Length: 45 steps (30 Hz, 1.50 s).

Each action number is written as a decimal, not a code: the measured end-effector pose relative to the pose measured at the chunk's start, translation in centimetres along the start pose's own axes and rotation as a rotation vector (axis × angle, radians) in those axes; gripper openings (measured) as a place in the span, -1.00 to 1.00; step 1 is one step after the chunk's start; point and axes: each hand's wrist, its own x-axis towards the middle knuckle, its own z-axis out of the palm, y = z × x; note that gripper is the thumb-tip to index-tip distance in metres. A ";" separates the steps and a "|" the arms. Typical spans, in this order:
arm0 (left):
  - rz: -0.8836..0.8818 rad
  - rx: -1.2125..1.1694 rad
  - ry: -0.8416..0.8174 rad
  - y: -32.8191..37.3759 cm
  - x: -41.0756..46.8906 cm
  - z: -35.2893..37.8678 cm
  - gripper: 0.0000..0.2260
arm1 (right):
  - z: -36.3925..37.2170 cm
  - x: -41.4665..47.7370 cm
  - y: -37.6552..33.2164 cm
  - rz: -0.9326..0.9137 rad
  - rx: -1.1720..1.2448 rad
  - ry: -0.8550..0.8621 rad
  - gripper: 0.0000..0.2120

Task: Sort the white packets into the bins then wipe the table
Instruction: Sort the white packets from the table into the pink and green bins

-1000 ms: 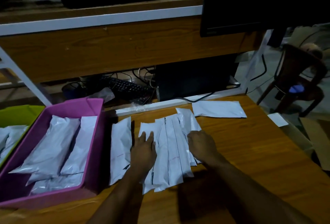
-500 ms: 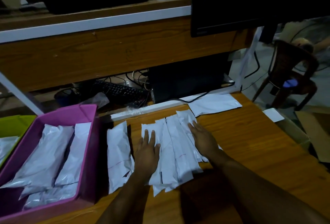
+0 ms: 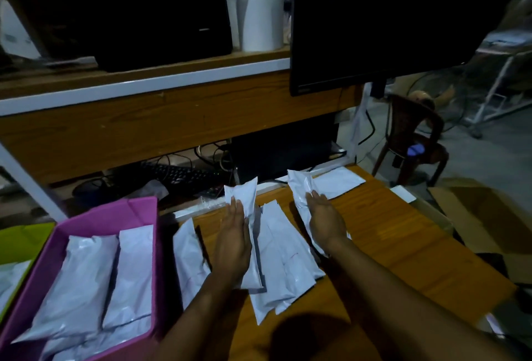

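Note:
My left hand (image 3: pixel 233 234) grips a long white packet (image 3: pixel 244 196) by its side and holds it raised off the wooden table (image 3: pixel 403 245). Over to the right, my right hand (image 3: pixel 326 222) grips a second white packet (image 3: pixel 299 188), also lifted. Between and below them a small stack of white packets (image 3: pixel 285 262) lies on the table. One lone packet (image 3: pixel 188 251) lies beside the pink bin (image 3: pixel 115 214), which holds several packets. A green bin (image 3: pixel 26 242) at the far left holds some too. A flat packet (image 3: pixel 339 182) lies at the table's back edge.
A dark monitor (image 3: pixel 388 15) hangs over the back right. A keyboard (image 3: pixel 184 173) and cables sit under the shelf. A small white paper (image 3: pixel 403 193) lies at the table's right edge, with a cardboard box (image 3: pixel 475 216) and a brown chair (image 3: pixel 411 136) beyond.
Both hands were pressing flat on the stack of packets; now each has taken hold of one packet and lifted it up and apart. The camera has tilted upward.

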 end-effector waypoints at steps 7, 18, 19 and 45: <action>0.153 -0.176 0.013 3.0 -2.5 -5.9 -0.56 | -4.6 -8.0 -7.9 0.086 0.163 0.282 -0.50; 0.113 -0.186 0.125 1.5 -14.5 -15.8 -0.54 | -5.1 -22.8 -18.8 -0.041 0.409 0.432 -0.53; 0.096 -0.169 0.140 1.3 -15.8 -16.7 -0.54 | -5.2 -24.0 -19.5 -0.057 0.428 0.425 -0.55; -0.082 0.146 0.428 -11.8 -25.3 -41.3 -0.57 | 0.8 -30.6 -45.2 -0.385 0.643 0.132 -0.58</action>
